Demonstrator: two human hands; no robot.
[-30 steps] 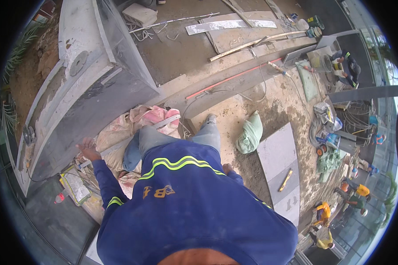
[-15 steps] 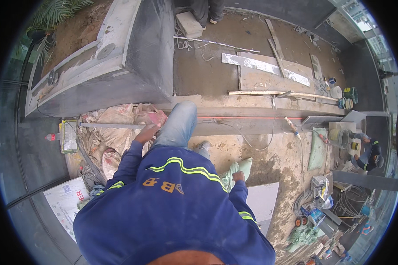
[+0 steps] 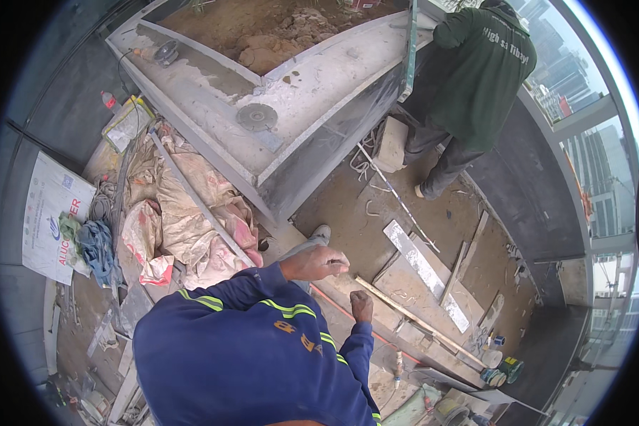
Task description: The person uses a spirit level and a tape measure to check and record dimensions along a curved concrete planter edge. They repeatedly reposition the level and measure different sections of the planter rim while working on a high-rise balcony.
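Note:
My left hand [image 3: 314, 263] is held out in front of me with its fingers curled in, and nothing shows in it. It hangs above my leg and shoe [image 3: 321, 233], close to the planter's near corner. To its right, my right hand [image 3: 362, 307] is closed like a fist, with no object visible in it. Below that hand run a long wooden strip [image 3: 419, 326] and an orange-red line [image 3: 344, 312] along the step. A grey metal bar [image 3: 199, 200] lies across crumpled sacks [image 3: 170, 177] left of my left hand.
The grey planter [image 3: 263, 160] bears a round disc [image 3: 257, 117] and a power tool [image 3: 165, 52]. A person in dark green [image 3: 483, 71] stands beyond it at the right. A white-smeared board [image 3: 426, 273] and planks lie on the lower floor; buckets [image 3: 493, 376] stand farther right.
My view has swung toward the planter and the lower floor, and I have stepped forward. My left hand has left my thigh area and reaches ahead. More of the other person shows.

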